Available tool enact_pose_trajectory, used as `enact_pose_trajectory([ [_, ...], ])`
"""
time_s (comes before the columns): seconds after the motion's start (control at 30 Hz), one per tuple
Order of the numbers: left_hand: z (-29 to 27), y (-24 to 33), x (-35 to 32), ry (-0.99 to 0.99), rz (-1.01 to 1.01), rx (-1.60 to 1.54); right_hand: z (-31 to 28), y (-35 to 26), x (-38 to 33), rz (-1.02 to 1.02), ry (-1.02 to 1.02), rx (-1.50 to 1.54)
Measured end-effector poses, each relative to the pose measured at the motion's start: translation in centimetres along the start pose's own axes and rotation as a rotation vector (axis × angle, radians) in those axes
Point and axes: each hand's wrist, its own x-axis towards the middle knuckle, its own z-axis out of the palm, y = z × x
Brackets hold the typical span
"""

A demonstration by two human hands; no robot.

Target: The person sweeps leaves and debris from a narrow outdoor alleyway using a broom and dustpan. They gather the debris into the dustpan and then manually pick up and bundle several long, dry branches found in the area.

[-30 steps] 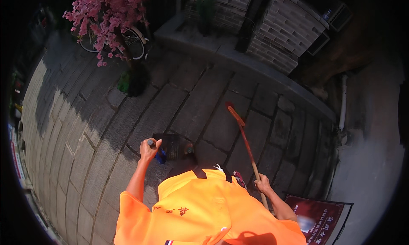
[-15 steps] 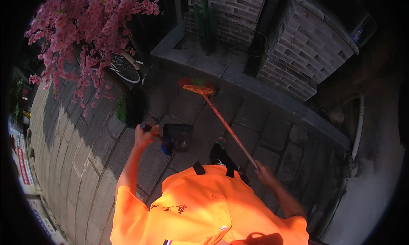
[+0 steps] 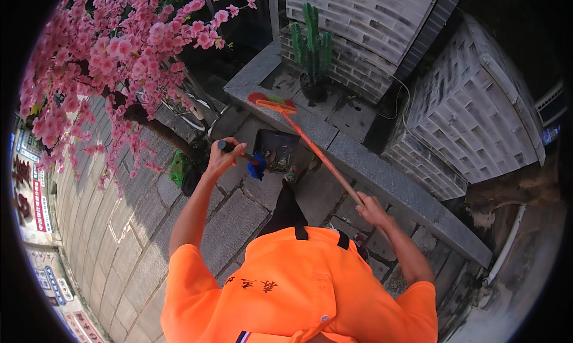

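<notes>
Holding two long-handled tools above stone paving point(image 3: 230, 229): left grip point(image 3: 224, 157) closed around the black handle point(image 3: 243, 155) of a dustpan point(image 3: 278, 136), right grip point(image 3: 372, 210) wrapped firmly around the shaft of a broom point(image 3: 322, 156). Showing in the pan, some small debris point(image 3: 276, 158); at the base of its handle, something blue point(image 3: 256, 167).

Compared with half a second ago, reaching farther forward with the broom head point(image 3: 276, 106), gone from above the slabs to the near edge of the stone ledge point(image 3: 397, 179), in front of the potted cactus point(image 3: 313, 41). Bringing the dustpan closer to that ledge too, between broom head and dark trouser leg point(image 3: 288, 208). Probably meaning a shift of the sweeping from open slabs to the ledge, with the pan near to hand. Cannot tell light contact from hovering at the bristles.

Meeting the tightest limits ahead and to the right: raised ledge edge, plant pot point(image 3: 313, 90), then the brick pillar point(image 3: 456, 113) beyond. Finding little slack left of the left grip, with the blossom tree's trunk point(image 3: 161, 131) and a green bundle point(image 3: 177, 167) just beside. Leaving the widest room over paving toward the lower left.
</notes>
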Motion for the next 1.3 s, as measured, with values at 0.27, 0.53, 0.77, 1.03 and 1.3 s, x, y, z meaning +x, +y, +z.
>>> enact_pose_trajectory([
  [0.27,3.2,-2.4,21.6,-0.087,-0.038,0.039,-6.1,0.9,20.8,0.035,-0.069,-0.191],
  [0.53,3.2,-2.8,35.0,-0.057,-0.199,0.06,-8.7,0.9,26.2,0.173,-0.182,-0.221],
  [0.77,5.3,-2.1,34.3,-0.092,-0.074,0.054,-24.0,-5.5,10.8,0.491,-0.346,0.047],
  [1.03,8.8,3.3,32.6,-0.217,-0.043,0.071,-29.6,1.8,13.0,0.259,-0.409,-0.649],
  [1.3,12.4,4.8,30.8,-0.228,-0.078,0.089,-33.4,11.3,20.4,0.285,-0.243,-0.603],
])
